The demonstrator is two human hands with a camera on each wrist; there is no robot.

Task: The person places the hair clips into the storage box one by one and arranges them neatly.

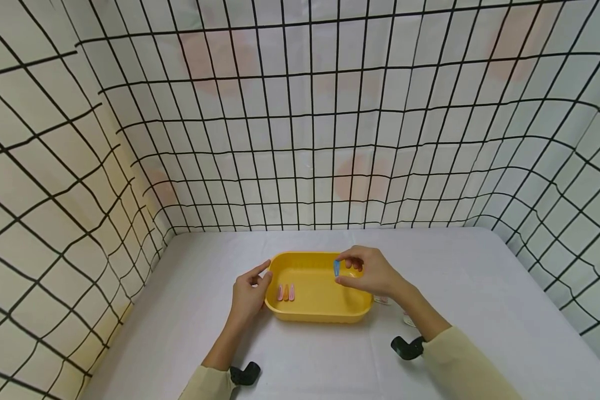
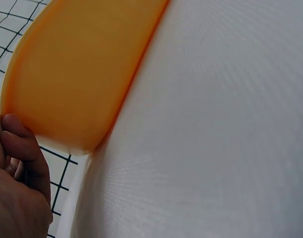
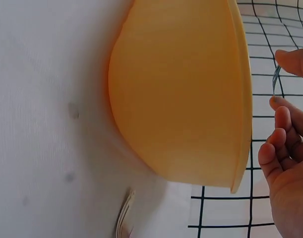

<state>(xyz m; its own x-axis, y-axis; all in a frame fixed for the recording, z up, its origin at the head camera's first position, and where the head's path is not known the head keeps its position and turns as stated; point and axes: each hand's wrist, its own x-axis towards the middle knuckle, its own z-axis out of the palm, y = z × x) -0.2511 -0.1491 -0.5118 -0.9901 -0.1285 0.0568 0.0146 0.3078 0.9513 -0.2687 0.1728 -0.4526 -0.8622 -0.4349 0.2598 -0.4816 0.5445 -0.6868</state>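
Observation:
A yellow tray (image 1: 320, 318) stands on the white-covered table. Inside it, toward the left, a pink hair clip (image 1: 280, 293), an orange hair clip (image 1: 286, 293) and another pink hair clip (image 1: 292, 293) lie side by side. My left hand (image 1: 248, 293) grips the tray's left rim; in the left wrist view its fingers (image 2: 23, 144) are bent at the tray's edge. Above the tray's right part, my right hand (image 1: 372, 272) pinches a blue hair clip (image 1: 336, 268) between thumb and index finger by its two ends. The right wrist view shows that clip (image 3: 275, 79) edge-on.
Right of the tray, partly behind my right forearm, lie a small pale item with pink marks (image 1: 382, 300) and another pale item (image 1: 408, 319); their kind is unclear. A black wire grid (image 1: 310, 150) encloses the table's back and sides. Black wrist mounts (image 1: 407, 348) sit at both cuffs.

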